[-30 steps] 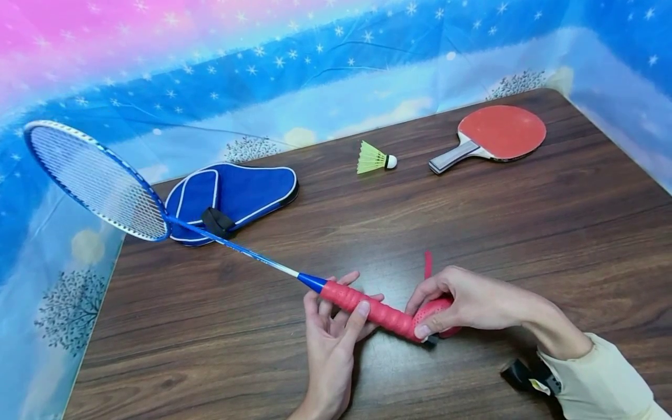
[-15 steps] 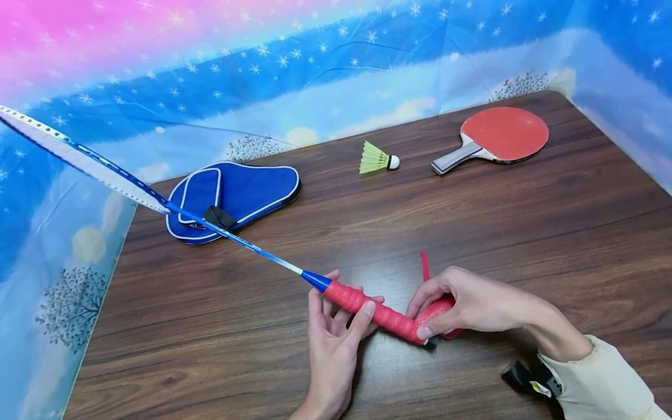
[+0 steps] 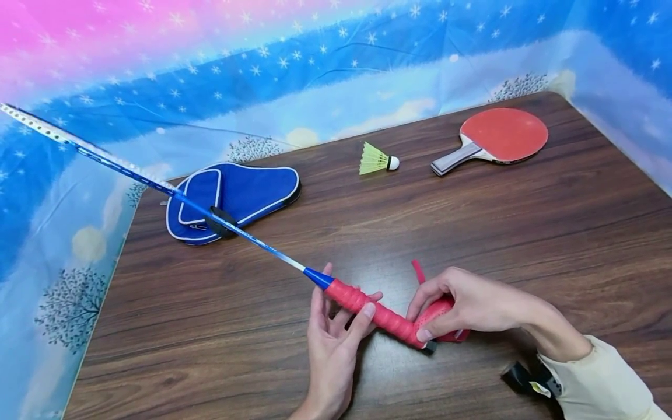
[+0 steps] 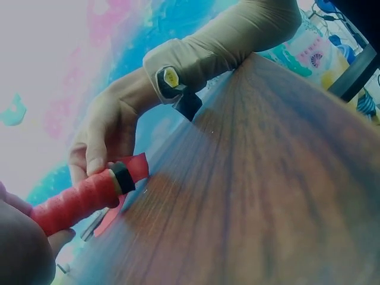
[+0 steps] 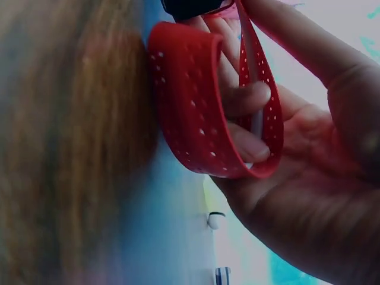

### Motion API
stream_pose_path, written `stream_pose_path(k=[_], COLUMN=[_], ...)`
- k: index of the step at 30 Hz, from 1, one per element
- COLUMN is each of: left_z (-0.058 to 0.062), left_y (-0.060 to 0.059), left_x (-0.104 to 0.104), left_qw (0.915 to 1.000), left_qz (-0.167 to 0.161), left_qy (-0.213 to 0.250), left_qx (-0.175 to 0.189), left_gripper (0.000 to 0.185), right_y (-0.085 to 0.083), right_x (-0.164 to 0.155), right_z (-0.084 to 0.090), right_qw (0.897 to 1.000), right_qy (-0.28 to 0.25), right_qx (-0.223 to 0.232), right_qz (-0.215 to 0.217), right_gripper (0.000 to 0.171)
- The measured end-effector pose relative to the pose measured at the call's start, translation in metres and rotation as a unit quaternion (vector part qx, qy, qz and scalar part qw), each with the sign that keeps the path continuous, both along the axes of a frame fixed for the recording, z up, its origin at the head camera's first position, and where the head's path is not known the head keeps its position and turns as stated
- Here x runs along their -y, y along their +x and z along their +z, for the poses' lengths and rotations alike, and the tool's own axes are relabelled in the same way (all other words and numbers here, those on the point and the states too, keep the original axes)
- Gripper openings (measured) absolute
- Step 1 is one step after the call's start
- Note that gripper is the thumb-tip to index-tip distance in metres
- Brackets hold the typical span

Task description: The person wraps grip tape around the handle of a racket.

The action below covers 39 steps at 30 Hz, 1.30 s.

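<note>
A badminton racket [image 3: 247, 236] with a blue shaft lies slanted over the wooden table [image 3: 472, 221], its head off the table's left edge. My left hand [image 3: 341, 309] grips the red-wrapped handle [image 3: 375, 312] from below, thumb on top. My right hand [image 3: 436, 306] pinches a loop of red perforated grip tape [image 5: 196, 113] beside the black butt cap [image 4: 123, 177]. The tape's loose end [image 3: 418, 271] sticks up behind my right fingers. In the left wrist view the handle [image 4: 77, 202] points at my right hand [image 4: 104, 142].
A blue racket cover [image 3: 247, 189] lies at the back left under the shaft. A yellow-green shuttlecock [image 3: 378, 160] and a red table tennis paddle [image 3: 493, 137] lie at the back right. Starry blue cloth [image 3: 315, 76] walls in the table.
The racket has rolled about its shaft: its head, face-on a second ago, now shows edge-on. The tape's loose end has tipped to the left. Both hands stay in place.
</note>
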<state>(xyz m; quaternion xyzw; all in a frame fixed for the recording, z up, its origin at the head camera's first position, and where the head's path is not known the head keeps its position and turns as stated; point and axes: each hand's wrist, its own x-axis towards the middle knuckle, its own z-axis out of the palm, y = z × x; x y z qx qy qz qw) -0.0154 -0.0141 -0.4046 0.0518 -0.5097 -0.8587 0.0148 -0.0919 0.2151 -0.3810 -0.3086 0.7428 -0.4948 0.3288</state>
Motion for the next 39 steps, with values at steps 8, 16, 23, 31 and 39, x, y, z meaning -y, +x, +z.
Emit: stream_pose_path(k=[8,16,23,31,39], left_z=[-0.0025,-0.0026,-0.0031,-0.0035,-0.0029], left_y=[0.0006,-0.0001,-0.0001,-0.0011,-0.0002], left_x=[-0.0020,-0.0008,-0.0015,-0.0021,0.0000], left_qw=[0.9990,0.9991,0.9989,0.9995,0.9994], left_qz=[0.008,0.001,0.006,0.015,0.017], left_qy=[-0.003,0.003,0.012,-0.009,-0.028], left_qx=[-0.043,-0.043,-0.046,-0.025,0.008], left_gripper=[0.060,0.062,0.062,0.071,0.074], right_y=[-0.0004,-0.0016,-0.0024,-0.0025,-0.0022], right_x=[0.0006,0.0011,-0.0022,-0.0011,-0.0026], right_z=[-0.0004,-0.0007,-0.0007,-0.0013,-0.0011], right_qw=[1.000,1.000,1.000,1.000,1.000], right_qy=[0.008,0.013,0.009,0.026,0.004], right_qx=[0.011,0.011,0.002,-0.004,-0.008], right_qz=[-0.012,-0.014,-0.011,-0.005,0.002], right_gripper=[0.020,0.019,0.020,0.021,0.018])
